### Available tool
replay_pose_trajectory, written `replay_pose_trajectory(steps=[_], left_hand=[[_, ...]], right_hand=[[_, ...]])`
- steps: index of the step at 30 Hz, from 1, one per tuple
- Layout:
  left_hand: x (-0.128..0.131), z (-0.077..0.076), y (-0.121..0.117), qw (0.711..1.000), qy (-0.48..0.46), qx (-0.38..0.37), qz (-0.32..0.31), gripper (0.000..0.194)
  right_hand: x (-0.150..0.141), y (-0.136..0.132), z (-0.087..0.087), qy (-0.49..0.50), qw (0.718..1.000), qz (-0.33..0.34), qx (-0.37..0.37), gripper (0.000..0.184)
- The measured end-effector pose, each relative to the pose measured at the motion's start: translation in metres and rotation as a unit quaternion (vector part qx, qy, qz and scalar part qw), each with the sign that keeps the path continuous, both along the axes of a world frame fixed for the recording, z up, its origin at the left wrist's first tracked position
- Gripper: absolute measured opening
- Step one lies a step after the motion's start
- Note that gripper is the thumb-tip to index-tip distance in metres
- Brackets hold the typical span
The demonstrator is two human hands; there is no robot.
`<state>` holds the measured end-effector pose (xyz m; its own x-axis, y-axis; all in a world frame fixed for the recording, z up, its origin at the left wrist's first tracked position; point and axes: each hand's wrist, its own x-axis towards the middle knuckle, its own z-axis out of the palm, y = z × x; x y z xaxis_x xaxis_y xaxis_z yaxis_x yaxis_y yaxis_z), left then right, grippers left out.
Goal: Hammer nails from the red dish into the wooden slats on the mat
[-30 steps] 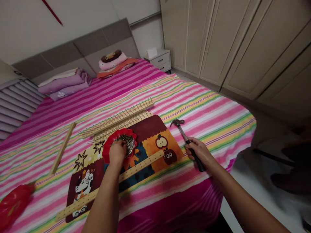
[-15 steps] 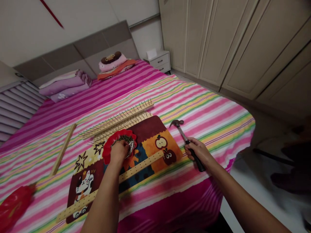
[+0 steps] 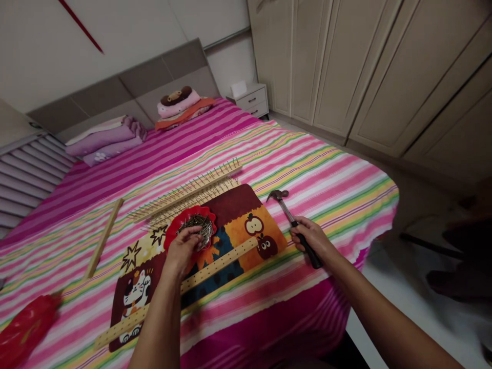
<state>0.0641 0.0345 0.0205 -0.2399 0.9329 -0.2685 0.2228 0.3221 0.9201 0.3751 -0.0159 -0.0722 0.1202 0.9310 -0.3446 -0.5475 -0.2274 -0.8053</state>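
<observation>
My right hand (image 3: 309, 237) is wrapped round the black handle of a claw hammer (image 3: 285, 207), whose head rests on the striped bedspread, pointing away from me. My left hand (image 3: 184, 248) is at the near left side of a red scalloped bowl (image 3: 175, 224) full of loose nails (image 3: 205, 225). Its fingers are bent together, and what they pinch, if anything, is too small to make out. Below the bowl, a wooden strip (image 3: 219, 265) with rows of small holes lies across a patterned mat (image 3: 238, 205). My left forearm hides part of the strip.
Behind the bowl lie wooden strips (image 3: 188, 193) bristling with nails. A plain wooden stick (image 3: 103, 238) is at the left, with a red plastic object (image 3: 28, 328) nearer me. Folded bedding (image 3: 111, 138) sits by the headboard; wardrobes (image 3: 326, 66) stand at the right.
My left hand has drawn back from the nails toward the bowl's near left edge. My right hand keeps its hold on the hammer. The view has shifted slightly.
</observation>
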Motion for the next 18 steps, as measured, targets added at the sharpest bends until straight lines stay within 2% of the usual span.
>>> replay_pose_trajectory(steps=[2, 4, 9, 12, 18], left_hand=[[0.001, 0.004, -0.01, 0.995, -0.096, -0.03, -0.003, 0.032], [0.004, 0.008, -0.019, 0.987, -0.15, -0.051, -0.015, 0.03], [0.026, 0.007, -0.035, 0.979, -0.19, -0.062, -0.038, 0.034], [0.051, -0.003, -0.038, 0.981, -0.184, -0.045, -0.039, 0.036], [0.086, -0.035, -0.037, 0.986, -0.158, -0.029, -0.041, 0.049]], right_hand=[[0.0, 0.0, 0.0, 0.001, 1.0, 0.001, 0.003, 0.031], [0.0, -0.001, 0.0, 0.0, 1.0, 0.003, 0.006, 0.03], [0.001, 0.0, -0.004, -0.011, 1.0, 0.007, 0.009, 0.019], [0.001, 0.001, -0.007, -0.017, 1.0, 0.006, 0.007, 0.008], [0.0, 0.0, -0.008, -0.03, 1.0, 0.0, 0.005, 0.012]])
